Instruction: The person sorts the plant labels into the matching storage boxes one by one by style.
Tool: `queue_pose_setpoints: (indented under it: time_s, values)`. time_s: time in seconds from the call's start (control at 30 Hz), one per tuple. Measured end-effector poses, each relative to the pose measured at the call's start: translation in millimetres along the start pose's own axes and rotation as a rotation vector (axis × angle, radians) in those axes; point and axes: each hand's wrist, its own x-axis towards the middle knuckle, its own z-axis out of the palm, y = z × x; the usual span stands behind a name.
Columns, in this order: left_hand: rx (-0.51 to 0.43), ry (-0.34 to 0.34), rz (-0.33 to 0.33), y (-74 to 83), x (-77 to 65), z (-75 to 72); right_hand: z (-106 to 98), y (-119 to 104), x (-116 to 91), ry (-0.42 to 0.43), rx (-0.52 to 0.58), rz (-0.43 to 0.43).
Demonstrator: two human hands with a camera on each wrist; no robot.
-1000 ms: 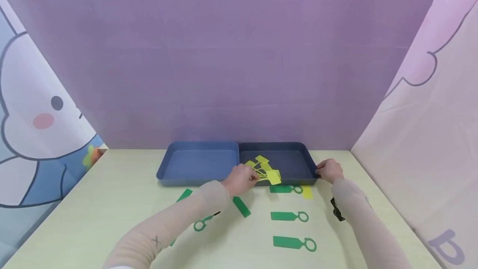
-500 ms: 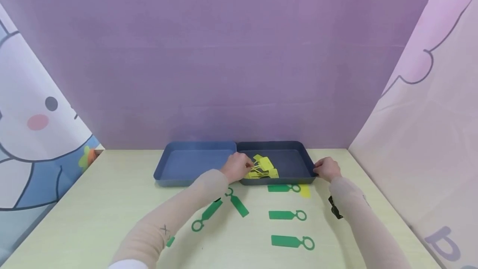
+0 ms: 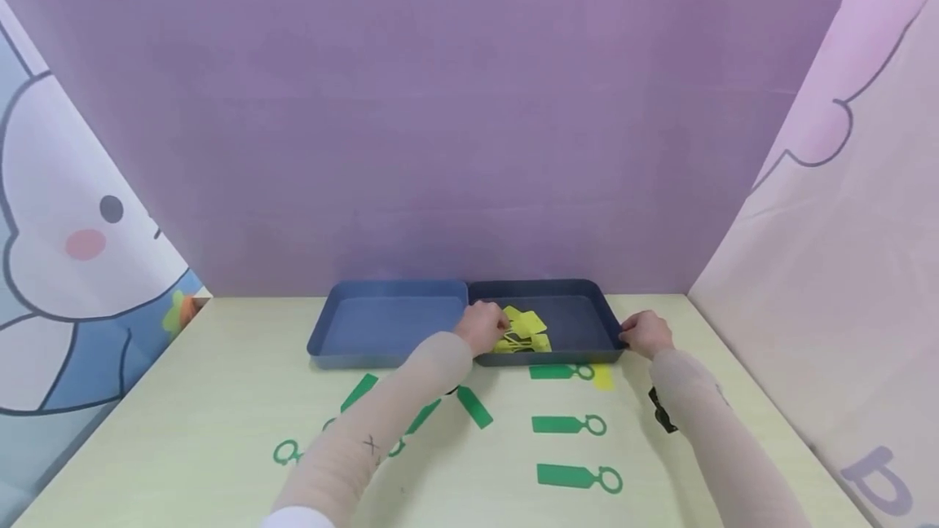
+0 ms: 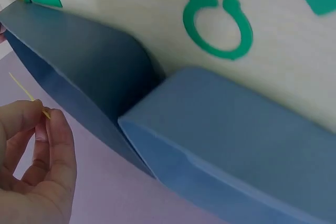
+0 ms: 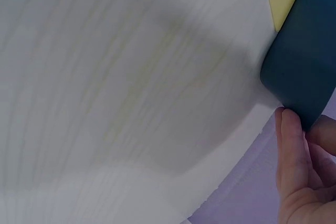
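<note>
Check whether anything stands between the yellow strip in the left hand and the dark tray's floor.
No wall visibly does: the left hand appears to hold the yellow strip over the left end of the dark tray. Only yellow tags beside it might lie between. The right hand, at the near right corner, is clear.

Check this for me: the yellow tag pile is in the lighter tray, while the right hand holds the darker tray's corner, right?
Not quite: the yellow tag pile is in the darker tray, as the head view shows. The rest stands.
</note>
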Motion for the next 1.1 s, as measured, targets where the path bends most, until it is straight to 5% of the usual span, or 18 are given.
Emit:
queue_pose_setpoints:
  time_s: [0.7,1.1]
  values:
    - [-0.008,0.026,-0.132,-12.2,22.1,32.3,8,-2,1,-0.012,0.033,-0.014]
    - [-0.003,0.006,-0.131,-6.5,39.9,37.8,1,3,2,-0.004,0.048,0.014]
